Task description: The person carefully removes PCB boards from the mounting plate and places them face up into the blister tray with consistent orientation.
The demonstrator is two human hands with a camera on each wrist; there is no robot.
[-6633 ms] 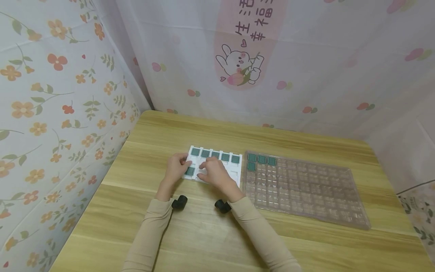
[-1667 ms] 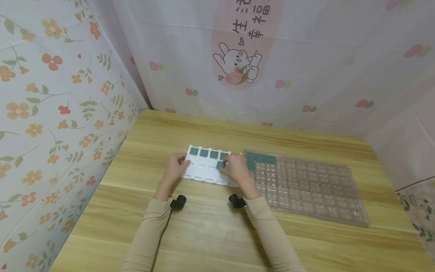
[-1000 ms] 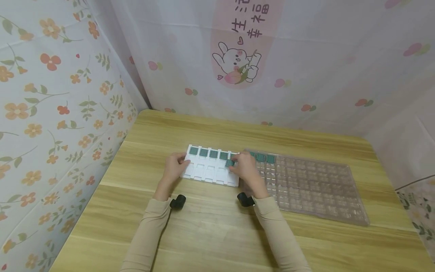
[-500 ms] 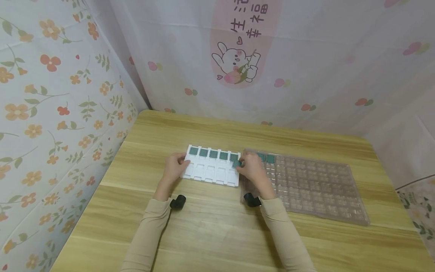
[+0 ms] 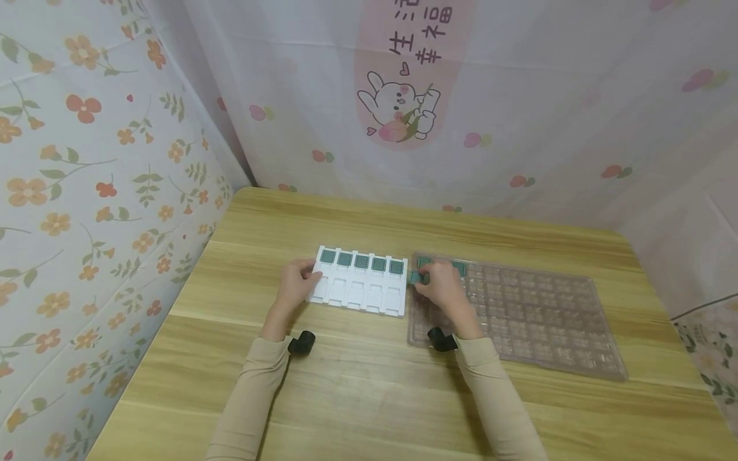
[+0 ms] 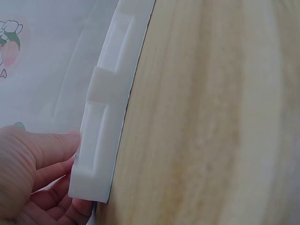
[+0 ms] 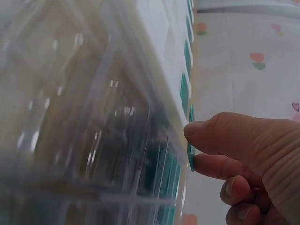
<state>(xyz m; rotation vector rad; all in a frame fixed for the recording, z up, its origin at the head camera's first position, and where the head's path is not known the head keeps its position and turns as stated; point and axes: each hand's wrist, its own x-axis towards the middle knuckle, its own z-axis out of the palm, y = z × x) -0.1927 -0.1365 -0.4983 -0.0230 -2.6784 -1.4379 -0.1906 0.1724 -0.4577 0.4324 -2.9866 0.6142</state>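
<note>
My left hand [image 5: 296,282] grips the left end of a white tray [image 5: 357,298], thumb on top; the left wrist view shows the thumb and fingers [image 6: 51,147] at the tray's notched edge. Green square chips [image 5: 362,261] fill the tray's back row, and the front row of pockets is bare. My right hand [image 5: 446,289] pinches one green square chip [image 5: 414,277] between thumb and index finger, over the left end of a clear plastic tray [image 5: 536,320]. In the right wrist view this thin chip [image 7: 191,161] stands nearly edge-on, the other fingers curled below.
In the clear tray's back left corner sit green chips [image 5: 459,268], partly hidden behind my right hand. The two trays lie side by side on the wooden table [image 5: 346,384]. Black wrist cameras [image 5: 303,342] jut inward from both wrists. Printed curtains [image 5: 288,77] hang behind and at left.
The chip in the white tray's front left pocket has been taken up. My right hand has carried it rightward, off the white tray and over the clear one. My left hand stays put.
</note>
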